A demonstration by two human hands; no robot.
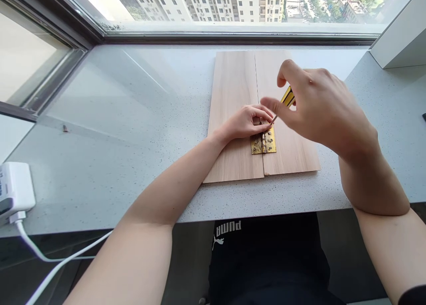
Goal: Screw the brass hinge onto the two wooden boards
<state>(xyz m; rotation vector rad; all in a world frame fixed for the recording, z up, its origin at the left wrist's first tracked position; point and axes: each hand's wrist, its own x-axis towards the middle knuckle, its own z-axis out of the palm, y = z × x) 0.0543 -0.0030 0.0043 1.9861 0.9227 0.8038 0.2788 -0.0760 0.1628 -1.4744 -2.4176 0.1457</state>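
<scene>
Two pale wood-grain boards lie side by side on the counter, the left board (231,96) and the right board (293,152) meeting at a thin seam. A brass butt hinge (263,140) lies across that seam near the front edge. My left hand (246,122) rests on the left board, its fingertips pinched together at the hinge's far end. Anything between them is hidden. My right hand (316,105) hovers over the right board, gripping a yellow-handled screwdriver (288,97). Its thin shaft points down to my left fingertips.
The boards sit on a speckled grey stone counter (100,180) beneath a window frame (239,37). A small brown screw (65,128) lies at the left. A white power adapter (15,187) with a white cable (43,256) sits at the front left, and a white box (399,38) stands at the back right.
</scene>
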